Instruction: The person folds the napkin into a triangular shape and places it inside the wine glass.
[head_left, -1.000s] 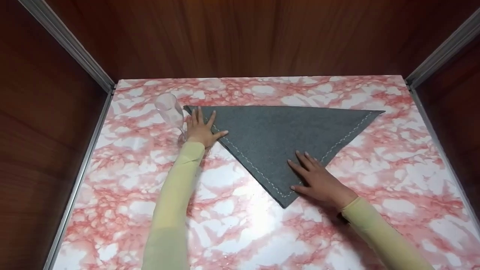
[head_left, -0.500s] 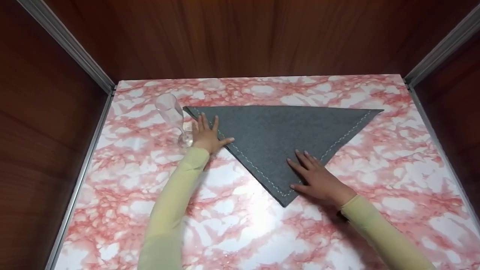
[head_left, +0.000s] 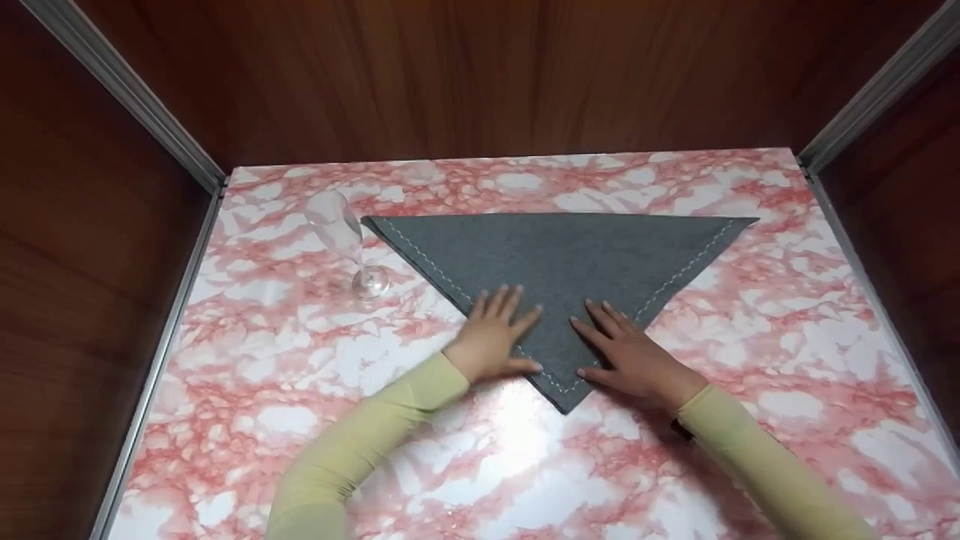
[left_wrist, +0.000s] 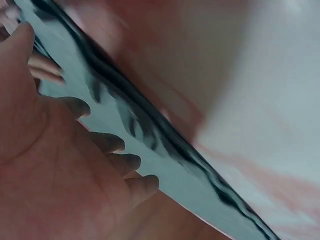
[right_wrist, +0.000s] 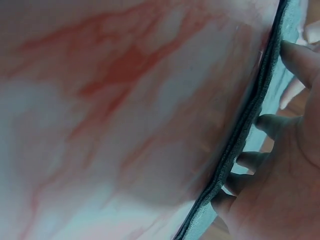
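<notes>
A grey cloth (head_left: 559,259) folded into a triangle lies flat on the pink marbled table (head_left: 525,465), its point toward me. My left hand (head_left: 499,330) rests flat on the cloth's left stitched edge near the point, fingers spread. On the right side of the point my right hand (head_left: 626,352) also presses flat. The left wrist view shows the left hand (left_wrist: 60,165) against the cloth's edge (left_wrist: 150,135). In the right wrist view the right hand's fingertips (right_wrist: 267,125) touch the cloth's dark edge (right_wrist: 245,135).
A clear stemmed glass (head_left: 345,240) stands upright at the cloth's left corner. Dark wooden walls with metal rails (head_left: 180,225) close in the table at the back and on both sides.
My left hand has slid from the cloth's far left corner, beside the glass, down along the left edge to near the point. The right hand has stayed in place.
</notes>
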